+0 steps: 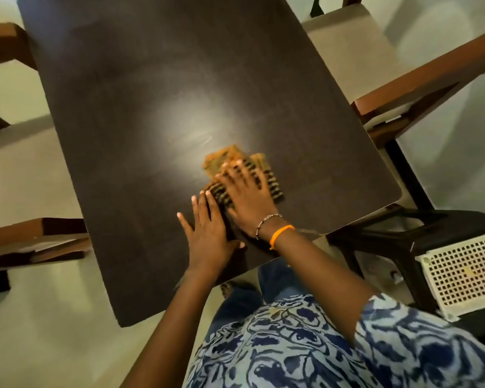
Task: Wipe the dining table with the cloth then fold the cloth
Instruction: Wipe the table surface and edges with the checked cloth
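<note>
1. Head view, biggest thing first: one dark table [157,113], matte top w/ a glare patch mid-surface and faint streaks just beyond the cloth. Rigid and flat, so it should take firm pressing w/o shifting – a judgement only.
2. Chairs [420,77]: wooden frames show at right, upper left and lower left, approx 3, partly cut off by the frame so the count is unsure. One dark stool [403,228] sits beside the table's near right corner.
3. One white perforated crate [465,273] at lower right, on the floor next to the stool.
4. One cloth [233,161], orange-brown w/ dark stripes, bunched flat on the table near its near right corner. Looks soft, thin and light; prob. slides easily on the smooth top and will crumple if pushed from one edge. Best held w/ a flat palm on its middle for wiping. For folding, pinch two corners on the far orange edge, which is the only part clearly exposed.
5. Two hands. Right hand [247,191] lies flat on the cloth, fingers spread and straight, pressing it down; two bands on the wrist, one beaded, one orange.
6. Left hand [207,233] rests flat on the table just beside the cloth's near edge, fingers straight, fingertips touching or almost touching the striped part; holds nothing. Image is a bit motion-blurred here.
</note>
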